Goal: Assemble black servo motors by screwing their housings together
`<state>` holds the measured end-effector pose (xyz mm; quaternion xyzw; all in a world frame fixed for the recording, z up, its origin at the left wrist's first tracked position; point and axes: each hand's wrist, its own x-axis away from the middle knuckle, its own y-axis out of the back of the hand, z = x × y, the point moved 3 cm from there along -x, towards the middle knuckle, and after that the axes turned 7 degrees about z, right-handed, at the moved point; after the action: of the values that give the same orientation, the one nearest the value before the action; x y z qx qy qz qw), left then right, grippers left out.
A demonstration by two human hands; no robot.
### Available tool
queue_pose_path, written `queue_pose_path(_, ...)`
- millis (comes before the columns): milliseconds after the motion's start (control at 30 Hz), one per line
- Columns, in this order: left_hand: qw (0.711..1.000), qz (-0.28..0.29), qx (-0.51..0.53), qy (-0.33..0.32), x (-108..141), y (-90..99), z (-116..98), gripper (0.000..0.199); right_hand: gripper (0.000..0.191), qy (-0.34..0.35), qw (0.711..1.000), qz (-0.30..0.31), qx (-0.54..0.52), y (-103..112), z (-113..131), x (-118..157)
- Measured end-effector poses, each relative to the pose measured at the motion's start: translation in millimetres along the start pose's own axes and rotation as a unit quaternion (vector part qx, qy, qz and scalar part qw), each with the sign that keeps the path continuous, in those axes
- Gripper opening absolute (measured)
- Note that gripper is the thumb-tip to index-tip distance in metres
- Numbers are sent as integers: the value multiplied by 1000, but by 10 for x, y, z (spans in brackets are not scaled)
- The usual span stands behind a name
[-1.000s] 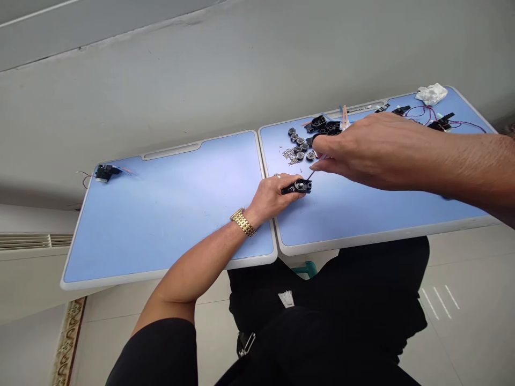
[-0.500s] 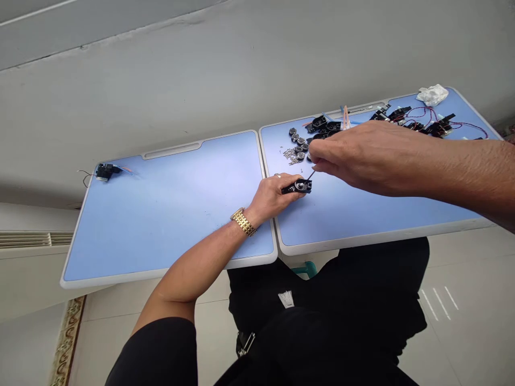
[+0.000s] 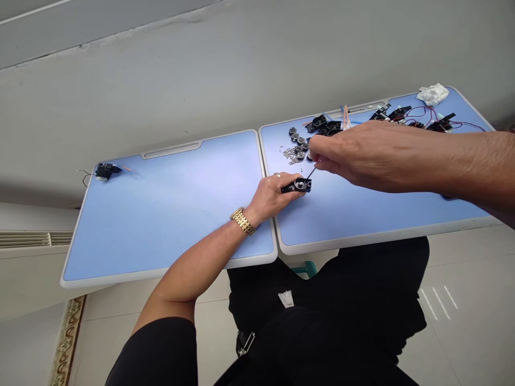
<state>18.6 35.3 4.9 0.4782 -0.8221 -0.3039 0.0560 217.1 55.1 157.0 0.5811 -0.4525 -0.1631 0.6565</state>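
A person's left hand curled its fingers around a black servo casing over a blue folding desk as the right hand pinched a thin driver between narrowly closed fingertips, where a slip could scatter the nearby loose screws.

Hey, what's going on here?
A person is working at a blue table. Their left hand holds a small black part, while their right hand holds a thin screwdriver to it. Loose screws and round black parts lie close by, with wired pieces farther along.
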Motion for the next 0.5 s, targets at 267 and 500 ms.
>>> queue_pose_path(267, 1000, 10, -15, 0, -1, 9, -2, 27, 51, -54, 996, 14, 69, 159, 136, 36)
queue_pose_path(500, 1000, -1, -13, -10, 0, 1, 4, 27, 23, 51, 991, -88, -87, -134, -146, -83)
